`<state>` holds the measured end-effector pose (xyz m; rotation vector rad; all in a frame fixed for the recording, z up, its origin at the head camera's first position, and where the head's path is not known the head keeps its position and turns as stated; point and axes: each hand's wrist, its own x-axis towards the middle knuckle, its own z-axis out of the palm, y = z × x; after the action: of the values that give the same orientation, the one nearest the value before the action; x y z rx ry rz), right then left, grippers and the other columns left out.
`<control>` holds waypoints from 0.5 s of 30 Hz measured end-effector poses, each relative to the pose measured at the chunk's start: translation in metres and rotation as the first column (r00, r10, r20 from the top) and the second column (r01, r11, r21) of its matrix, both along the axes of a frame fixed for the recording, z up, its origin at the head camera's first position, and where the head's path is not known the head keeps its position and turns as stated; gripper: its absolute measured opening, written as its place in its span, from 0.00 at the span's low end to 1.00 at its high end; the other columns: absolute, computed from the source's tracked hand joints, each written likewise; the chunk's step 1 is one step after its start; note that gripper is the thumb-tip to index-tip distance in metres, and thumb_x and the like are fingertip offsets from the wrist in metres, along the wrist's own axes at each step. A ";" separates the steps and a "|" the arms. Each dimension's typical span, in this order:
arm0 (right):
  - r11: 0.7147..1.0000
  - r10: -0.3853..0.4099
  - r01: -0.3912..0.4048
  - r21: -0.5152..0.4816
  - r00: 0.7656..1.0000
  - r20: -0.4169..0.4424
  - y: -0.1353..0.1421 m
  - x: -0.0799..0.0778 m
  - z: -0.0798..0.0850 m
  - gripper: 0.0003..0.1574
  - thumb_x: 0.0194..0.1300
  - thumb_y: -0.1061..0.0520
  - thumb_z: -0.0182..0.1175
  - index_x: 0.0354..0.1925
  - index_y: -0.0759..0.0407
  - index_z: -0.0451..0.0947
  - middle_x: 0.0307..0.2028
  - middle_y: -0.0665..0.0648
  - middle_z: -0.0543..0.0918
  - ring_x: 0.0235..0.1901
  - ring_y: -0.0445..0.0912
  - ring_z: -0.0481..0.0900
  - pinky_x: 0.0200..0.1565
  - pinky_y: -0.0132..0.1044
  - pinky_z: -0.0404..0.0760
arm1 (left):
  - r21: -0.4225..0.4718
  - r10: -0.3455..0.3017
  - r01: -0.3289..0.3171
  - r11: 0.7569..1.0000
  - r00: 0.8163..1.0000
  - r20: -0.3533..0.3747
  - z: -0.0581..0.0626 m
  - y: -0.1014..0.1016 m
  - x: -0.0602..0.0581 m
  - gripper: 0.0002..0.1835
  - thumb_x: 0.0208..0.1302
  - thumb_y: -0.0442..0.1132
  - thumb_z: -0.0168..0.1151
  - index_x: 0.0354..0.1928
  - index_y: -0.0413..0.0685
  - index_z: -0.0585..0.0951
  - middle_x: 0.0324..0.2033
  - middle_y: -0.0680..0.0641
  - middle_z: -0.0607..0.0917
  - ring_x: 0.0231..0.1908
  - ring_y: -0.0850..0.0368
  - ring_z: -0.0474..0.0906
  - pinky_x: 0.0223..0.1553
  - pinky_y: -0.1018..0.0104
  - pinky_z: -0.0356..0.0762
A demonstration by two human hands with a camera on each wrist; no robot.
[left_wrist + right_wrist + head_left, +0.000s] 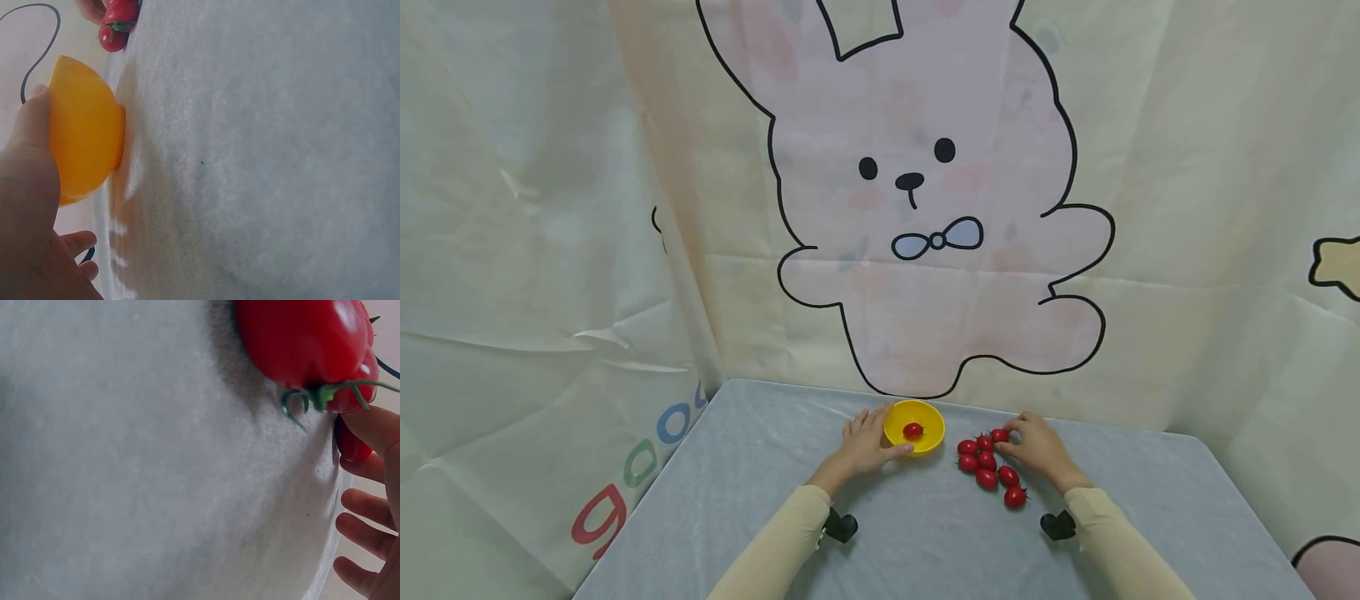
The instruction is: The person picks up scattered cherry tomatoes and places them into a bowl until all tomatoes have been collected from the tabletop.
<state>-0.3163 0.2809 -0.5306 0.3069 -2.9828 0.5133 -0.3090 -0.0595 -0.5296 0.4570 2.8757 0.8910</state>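
My left hand (861,446) holds a yellow bowl (934,421) at its left side, the thumb at the near rim and the index finger at the far rim. The bowl stands upright on the table, and one red cherry tomato (913,431) lies in it. To the right, my right hand (1037,443) pinches another cherry tomato (353,442) between thumb and index finger, low over the cloth. That one is at the far end of a cluster of several cherry tomatoes (987,461), some with green stems. A large close tomato (300,337) partly covers the right wrist view.
A pale grey-blue cloth (940,542) covers the table. Behind it hangs a curtain (1150,333) with a cartoon animal, close to the table's far edge. Black devices (841,526) are strapped at both wrists.
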 end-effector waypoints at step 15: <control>1.000 -0.005 0.005 0.008 1.000 -0.015 0.001 -0.001 -0.001 0.20 0.57 0.48 0.72 0.42 0.60 0.85 0.43 0.61 0.81 0.45 0.56 0.79 0.51 0.57 0.79 | 0.018 -0.004 0.004 1.000 1.000 -0.012 0.000 0.000 0.000 0.52 0.60 0.70 0.60 0.78 0.53 0.53 0.75 0.41 0.62 0.74 0.34 0.51 0.72 0.28 0.39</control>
<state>-0.3171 0.2820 -0.5313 0.3022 -2.9709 0.4968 -0.3091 -0.0596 -0.5295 0.4711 2.8785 0.9169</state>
